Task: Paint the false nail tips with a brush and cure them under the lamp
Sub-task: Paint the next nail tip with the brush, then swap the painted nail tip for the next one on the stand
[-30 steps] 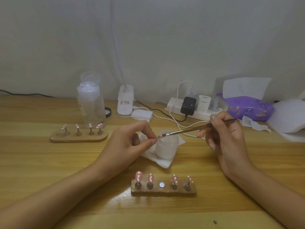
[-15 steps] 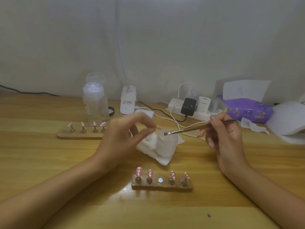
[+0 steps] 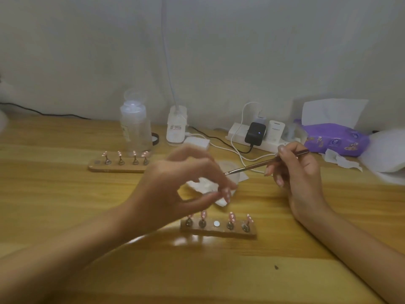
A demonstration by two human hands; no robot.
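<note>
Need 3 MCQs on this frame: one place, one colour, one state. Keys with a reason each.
1. Where on the near holder is the empty disc? A left end B middle C right end
2. Tissue pack colour? A purple B green C red
3. The right hand is: A open, empty B a bare fist C gripping the brush
1 B: two stands flank the disc on each side. 2 A: purple wrapper, back right. 3 C: it pinches the brush handle.

Dim, soft light; motion-blurred left hand [image 3: 175,189]
</note>
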